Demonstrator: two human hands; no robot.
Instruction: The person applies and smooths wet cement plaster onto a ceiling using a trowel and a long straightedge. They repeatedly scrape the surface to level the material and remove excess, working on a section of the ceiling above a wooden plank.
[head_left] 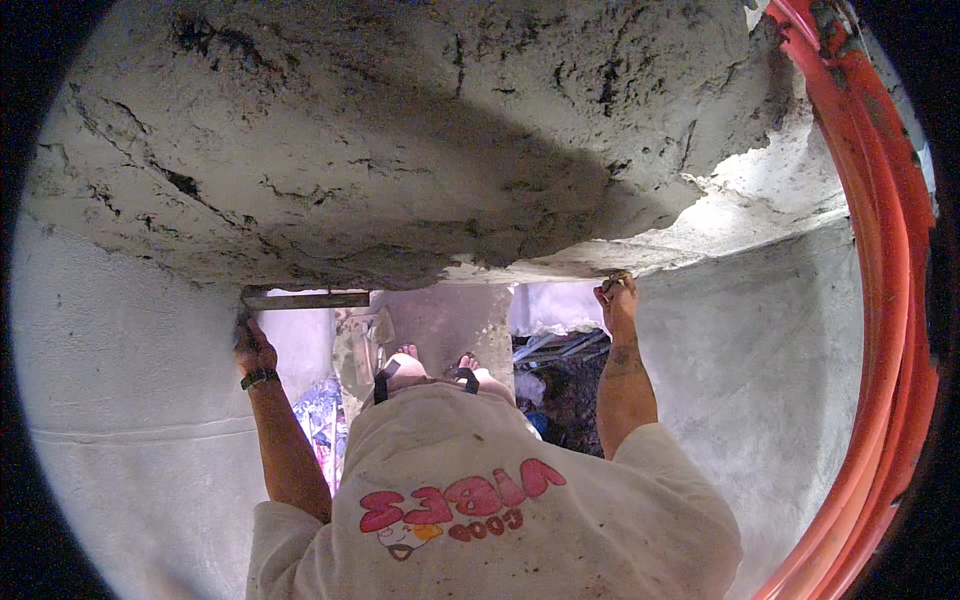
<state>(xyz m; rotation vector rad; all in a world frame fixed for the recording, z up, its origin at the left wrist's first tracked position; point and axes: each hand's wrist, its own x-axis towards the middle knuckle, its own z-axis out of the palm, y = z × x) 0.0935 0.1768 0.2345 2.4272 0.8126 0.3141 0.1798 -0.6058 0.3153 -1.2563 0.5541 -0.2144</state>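
Note:
Rough grey plaster (400, 150) with cracks and pits covers the surface in front of me. Below its left edge, my left hand (256, 352), with a dark band on the wrist, is closed around the end of a flat, straight-edged tool (310, 300). The tool is seen edge-on, so its exact kind is unclear. At the ragged lower rim of the plaster on the right, my right hand (618, 296) is closed with its fingers curled. What its fingers hold, if anything, is too small and dark to make out.
Several thick orange-red tubes (880, 300) curve down the right side. Smooth grey walls (130, 350) flank me. My bare feet (467, 362) stand on a narrow ledge (440, 318). Dark rubble (575, 400) lies down to the right, a colourful heap (318, 415) down to the left.

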